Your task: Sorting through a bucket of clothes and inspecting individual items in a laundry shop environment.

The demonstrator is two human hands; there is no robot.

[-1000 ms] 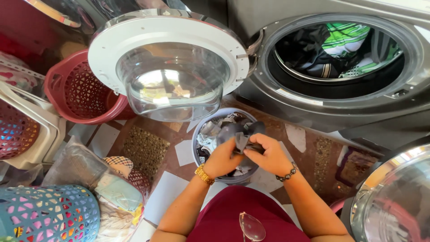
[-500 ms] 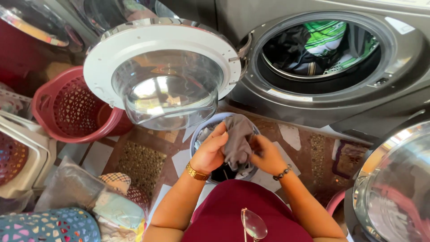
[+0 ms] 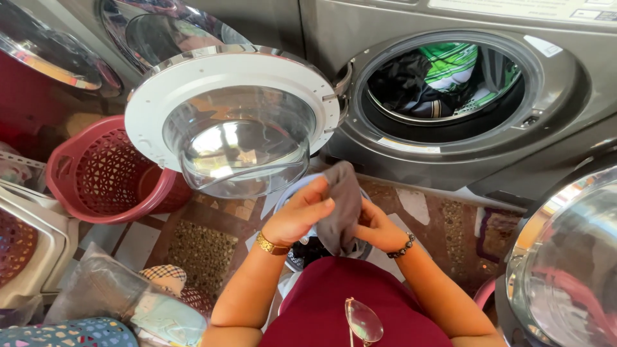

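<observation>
Grey cloth [image 3: 342, 205] lifted higher vs before; left hand [image 3: 299, 215] & right hand [image 3: 375, 226] gripping it.

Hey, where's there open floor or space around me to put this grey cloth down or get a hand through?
Both hands, left hand and right hand, hold the grey cloth. Bare patterned floor lies between the washer and the right arm, and another patch lies between the red basket and the left arm. The drum opening has room above the clothes. The left side is crowded with baskets and bags.
</observation>
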